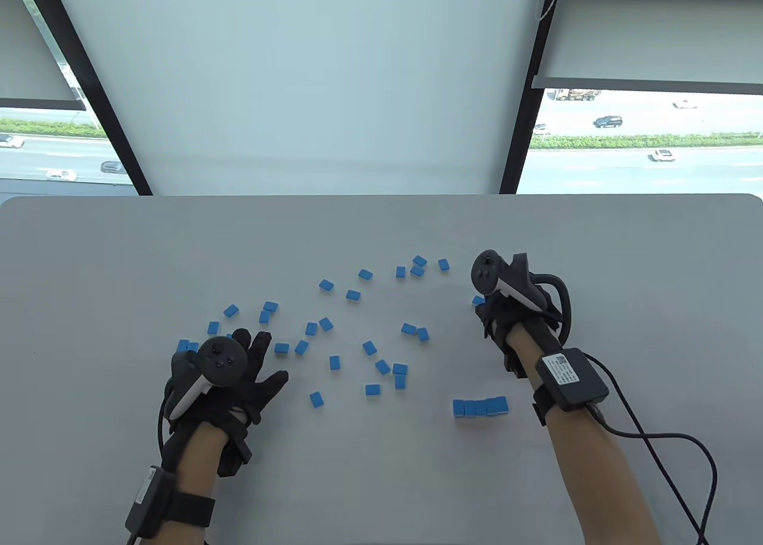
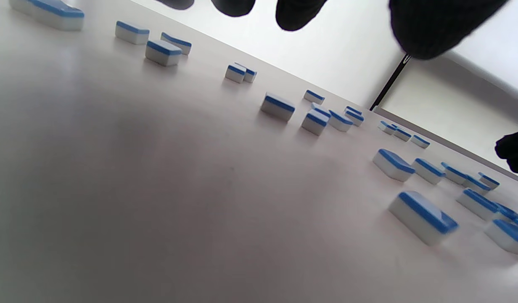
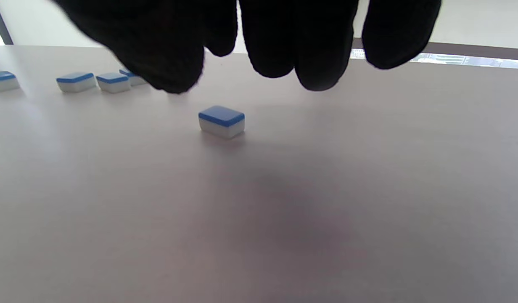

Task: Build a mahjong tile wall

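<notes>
A pale grey tabletop (image 1: 381, 223) stands against a wide window. A white blind (image 1: 310, 80) covers the middle pane between dark frames (image 1: 101, 92). Daylight shows a road (image 1: 644, 163) with cars and a hedge (image 1: 644, 141) outside.

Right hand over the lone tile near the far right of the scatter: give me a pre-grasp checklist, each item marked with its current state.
1. right hand empty, fingers hanging above the table: ok.
2. lone tile lies flat, blue side up, nothing touching it: ok.
3. Fingers already touch that tile: not ok, a gap shows in the right wrist view.
4. started row of tiles side by side, ready to receive another: ok.
5. left hand open, apart from the row: ok.
6. Row perfectly straight: cannot tell.
</notes>
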Tool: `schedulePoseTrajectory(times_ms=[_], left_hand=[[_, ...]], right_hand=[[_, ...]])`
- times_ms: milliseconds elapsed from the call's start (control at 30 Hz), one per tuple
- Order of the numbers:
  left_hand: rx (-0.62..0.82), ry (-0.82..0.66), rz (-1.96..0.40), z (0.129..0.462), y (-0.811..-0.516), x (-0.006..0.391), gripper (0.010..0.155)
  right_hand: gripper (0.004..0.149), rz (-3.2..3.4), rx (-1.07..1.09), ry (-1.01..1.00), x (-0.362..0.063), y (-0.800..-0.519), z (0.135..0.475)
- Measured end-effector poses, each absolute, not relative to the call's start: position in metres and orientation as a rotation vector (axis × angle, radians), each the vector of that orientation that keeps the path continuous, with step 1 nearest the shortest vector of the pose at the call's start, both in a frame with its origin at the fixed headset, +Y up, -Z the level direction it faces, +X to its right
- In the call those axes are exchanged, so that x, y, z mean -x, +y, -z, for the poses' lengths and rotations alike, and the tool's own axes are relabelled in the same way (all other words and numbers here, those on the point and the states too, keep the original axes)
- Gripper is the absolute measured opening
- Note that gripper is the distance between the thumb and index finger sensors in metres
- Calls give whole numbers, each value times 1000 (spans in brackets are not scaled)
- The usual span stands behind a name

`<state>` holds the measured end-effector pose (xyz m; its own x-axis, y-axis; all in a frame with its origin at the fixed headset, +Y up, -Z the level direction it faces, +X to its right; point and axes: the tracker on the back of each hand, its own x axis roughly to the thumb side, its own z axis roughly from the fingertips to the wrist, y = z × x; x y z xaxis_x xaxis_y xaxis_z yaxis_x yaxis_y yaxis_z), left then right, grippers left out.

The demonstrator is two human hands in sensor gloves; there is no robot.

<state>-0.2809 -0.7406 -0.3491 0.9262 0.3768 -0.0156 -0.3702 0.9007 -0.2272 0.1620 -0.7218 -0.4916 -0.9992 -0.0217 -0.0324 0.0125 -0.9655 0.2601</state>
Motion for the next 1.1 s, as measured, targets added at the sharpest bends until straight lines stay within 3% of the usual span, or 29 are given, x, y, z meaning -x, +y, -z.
schedulePoseTrajectory(times_ms=[233, 600, 800, 1100], left_hand=[[228, -44, -384, 349, -739, 278, 83], [220, -50, -386, 348, -737, 277, 83], [222, -50, -385, 347, -737, 278, 83], [221, -50, -384, 347, -736, 278, 83]], right_hand=[[68, 3096, -48, -600, -165, -745, 509], [58, 3082, -38, -512, -164, -748, 508], [60, 3067, -57, -566, -161, -747, 507], [56, 3011, -36, -494, -154, -748, 503]])
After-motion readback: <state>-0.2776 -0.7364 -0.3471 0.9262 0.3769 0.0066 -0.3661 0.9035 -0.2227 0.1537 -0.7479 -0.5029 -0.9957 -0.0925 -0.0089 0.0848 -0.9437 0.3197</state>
